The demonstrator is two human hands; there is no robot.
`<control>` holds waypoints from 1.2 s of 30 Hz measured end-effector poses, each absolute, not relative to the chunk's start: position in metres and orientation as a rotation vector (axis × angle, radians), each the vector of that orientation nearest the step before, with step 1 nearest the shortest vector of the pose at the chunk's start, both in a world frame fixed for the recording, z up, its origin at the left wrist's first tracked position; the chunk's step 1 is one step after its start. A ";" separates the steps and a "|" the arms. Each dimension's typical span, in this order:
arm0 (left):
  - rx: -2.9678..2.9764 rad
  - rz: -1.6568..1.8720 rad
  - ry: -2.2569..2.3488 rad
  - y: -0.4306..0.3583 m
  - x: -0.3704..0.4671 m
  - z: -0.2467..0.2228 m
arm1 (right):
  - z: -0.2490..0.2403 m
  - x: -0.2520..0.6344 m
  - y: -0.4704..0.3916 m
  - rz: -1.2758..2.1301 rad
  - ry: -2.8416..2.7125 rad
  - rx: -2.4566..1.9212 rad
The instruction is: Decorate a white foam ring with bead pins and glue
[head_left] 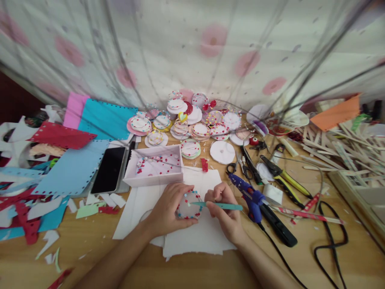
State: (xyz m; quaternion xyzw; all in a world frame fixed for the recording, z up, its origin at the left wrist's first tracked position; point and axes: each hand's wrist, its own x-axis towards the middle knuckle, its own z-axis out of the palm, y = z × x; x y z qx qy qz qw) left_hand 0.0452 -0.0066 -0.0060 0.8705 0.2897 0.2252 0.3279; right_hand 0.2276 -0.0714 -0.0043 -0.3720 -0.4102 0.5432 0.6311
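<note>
My left hand (168, 208) curls its fingers and thumb around the edge of a round white paper disc (189, 209), ringed with small red and blue pieces. Between the fingers of my right hand (224, 206) is a slim teal tool, seemingly tweezers (230, 206), whose tip reaches over the disc. Under both hands lie white paper sheets (198, 241). Just beyond my left hand stands an open white box (156, 181), with small red, blue and white pieces scattered on its floor.
Several decorated paper discs (201, 130) are stacked at the back. On the right lie a blue glue gun (248, 194), scissors (240, 160), yellow-handled pliers (288, 184), black cable and wooden sticks (325, 148). A phone (108, 170) and coloured paper (72, 166) are on the left.
</note>
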 end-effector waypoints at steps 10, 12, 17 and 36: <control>2.254 0.585 0.748 -0.006 0.046 -0.001 | -0.006 0.229 -0.072 1.301 -0.916 -0.855; 2.258 0.586 0.748 -0.006 0.046 -0.002 | -0.006 0.229 -0.072 1.299 -0.913 -0.847; 2.268 0.590 0.746 -0.006 0.046 -0.002 | -0.005 0.228 -0.073 1.289 -0.941 -0.861; 2.264 0.603 0.751 -0.006 0.046 -0.003 | -0.006 0.228 -0.078 1.257 -1.046 -0.881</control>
